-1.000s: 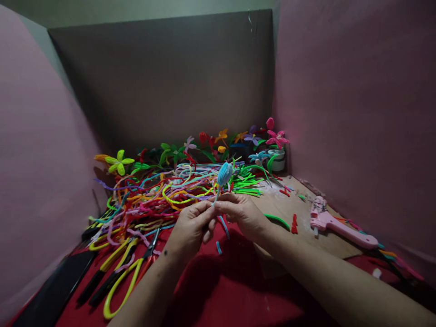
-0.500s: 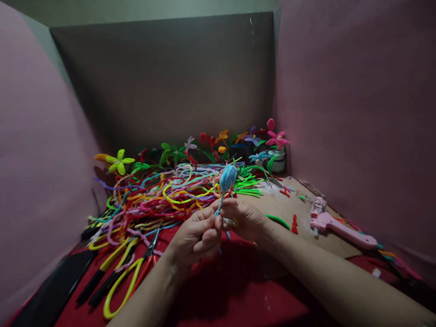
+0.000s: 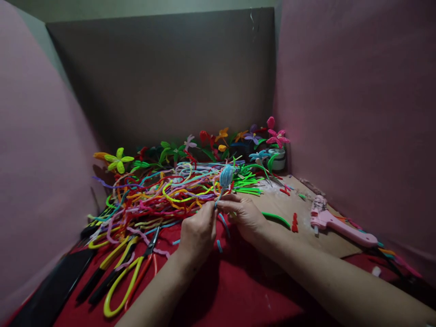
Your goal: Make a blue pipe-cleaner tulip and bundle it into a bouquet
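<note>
A light-blue pipe-cleaner flower bud [image 3: 226, 176] stands upright on a thin blue stem, just above the front of the pipe-cleaner pile. My left hand [image 3: 199, 229] is closed around the lower stem, its back turned toward me. With thumb and fingertips, my right hand [image 3: 245, 214] pinches the stem just under the bud; a small yellowish bit shows by its curled fingers. Short blue pipe-cleaner pieces [image 3: 220, 246] lie on the red cloth below. The stem's lower end is hidden by my left hand.
Tangled coloured pipe cleaners [image 3: 150, 200] cover the left and middle. Yellow-handled scissors [image 3: 124, 286] and pliers [image 3: 102, 268] lie front left. A pink glue gun [image 3: 340, 227] rests on cardboard [image 3: 327, 247] at right. Finished pipe-cleaner flowers [image 3: 119, 160] and a jar [image 3: 277, 159] stand behind.
My left hand has rolled over, from palm and fingers showing to its back showing, around the stem. The bud has shifted slightly left and turned. Blue pieces on the cloth show more.
</note>
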### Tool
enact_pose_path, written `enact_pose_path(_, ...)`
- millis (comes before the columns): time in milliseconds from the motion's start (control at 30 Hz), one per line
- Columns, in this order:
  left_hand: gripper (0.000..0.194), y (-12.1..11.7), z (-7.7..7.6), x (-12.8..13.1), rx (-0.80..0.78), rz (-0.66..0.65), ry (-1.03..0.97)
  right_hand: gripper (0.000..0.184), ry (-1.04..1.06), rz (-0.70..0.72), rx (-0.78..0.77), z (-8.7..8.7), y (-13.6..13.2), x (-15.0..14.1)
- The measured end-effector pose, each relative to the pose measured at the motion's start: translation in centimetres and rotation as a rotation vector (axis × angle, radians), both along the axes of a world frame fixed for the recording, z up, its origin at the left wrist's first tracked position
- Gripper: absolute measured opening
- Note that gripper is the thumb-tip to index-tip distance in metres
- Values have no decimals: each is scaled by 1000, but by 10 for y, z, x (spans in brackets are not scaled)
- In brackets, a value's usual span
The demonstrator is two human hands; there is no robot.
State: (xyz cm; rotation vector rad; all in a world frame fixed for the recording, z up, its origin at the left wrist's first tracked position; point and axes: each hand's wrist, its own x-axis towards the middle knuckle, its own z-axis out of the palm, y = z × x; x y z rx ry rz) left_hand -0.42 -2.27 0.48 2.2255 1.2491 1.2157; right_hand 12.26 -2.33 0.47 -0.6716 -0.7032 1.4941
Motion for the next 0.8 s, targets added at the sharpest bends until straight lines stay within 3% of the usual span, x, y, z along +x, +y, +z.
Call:
enact_pose_path(100, 15, 0, 3, -2, -35, -18, -62, 15, -57, 16, 63, 2, -4, 0)
enact_pose_path(267, 19, -3, 18, -1, -425, -181, -338, 13, -123, 56, 212, 3, -5, 3)
enact_pose_path(367, 21, -2, 22, -3, -604, -297, -453, 11, -92, 79, 187, 2, -3, 5)
enact_pose_path(600, 16, 3, 17, -11, -1013, -638, -675, 20, -60, 317, 156, -4, 3, 12)
enact_pose_path(700, 17, 5, 15, -15, -1061, -749, -677, 20, -48, 355, 172, -5, 3, 12)
enact_pose_path(800, 21, 6, 17, -15, -978, -674, -551, 13, -38, 274, 176, -6, 3, 11)
